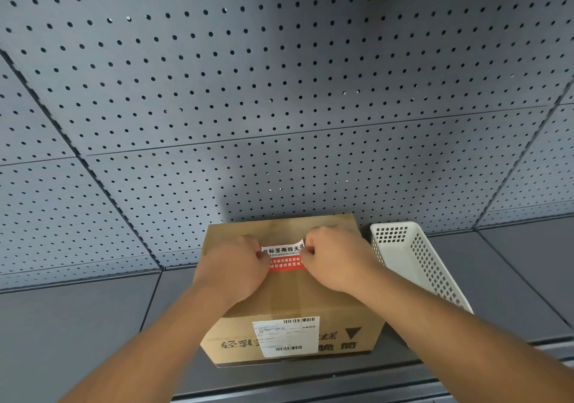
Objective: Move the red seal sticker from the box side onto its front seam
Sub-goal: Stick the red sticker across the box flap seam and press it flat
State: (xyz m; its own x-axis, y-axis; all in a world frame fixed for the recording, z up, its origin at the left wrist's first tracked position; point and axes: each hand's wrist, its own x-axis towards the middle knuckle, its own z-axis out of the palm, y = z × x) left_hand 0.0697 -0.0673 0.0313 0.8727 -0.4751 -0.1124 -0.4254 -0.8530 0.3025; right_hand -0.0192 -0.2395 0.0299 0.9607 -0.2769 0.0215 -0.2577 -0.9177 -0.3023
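Note:
A brown cardboard box [289, 297] stands on a dark grey shelf, with a white shipping label [287, 334] on its near side. The red and white seal sticker [284, 258] lies across the box top, over the centre seam. My left hand [236, 266] pinches the sticker's left end with curled fingers. My right hand [335, 259] pinches its right end the same way. Both hands rest on the box top. The sticker's upper right corner looks slightly lifted.
A white perforated plastic basket [413, 256] stands right beside the box on its right. A grey pegboard wall [279, 92] rises directly behind the box. The grey shelf surface [77, 325] stretches to the left and right.

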